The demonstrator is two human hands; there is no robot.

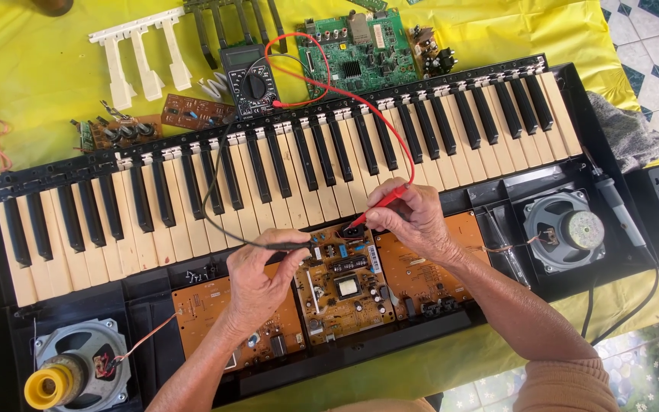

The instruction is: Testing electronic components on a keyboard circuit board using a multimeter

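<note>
1. Two bare hands work over an opened electronic keyboard (284,164) in the head view; its black plastic shell lies on a yellow cloth covering the tabletop (40,69).
2. Left hand (257,286): fingers closed around the black probe (287,246), its tip at the left edge of the middle circuit board (345,286).
3. Right hand (413,221): fingers pinched on the red probe (379,204), pointing down at the top edge of that same brown board, which bears a small white oblong label at its right side.
4. Red and black leads run up across the cream and black keys to a dark grey multimeter (252,76) behind the keyboard.
5. Round metal speakers sit at both ends: one with a yellow cap (55,381), one grey (566,229).
6. Beyond lie a green circuit board (360,49) and loose white keys (143,57).
</note>
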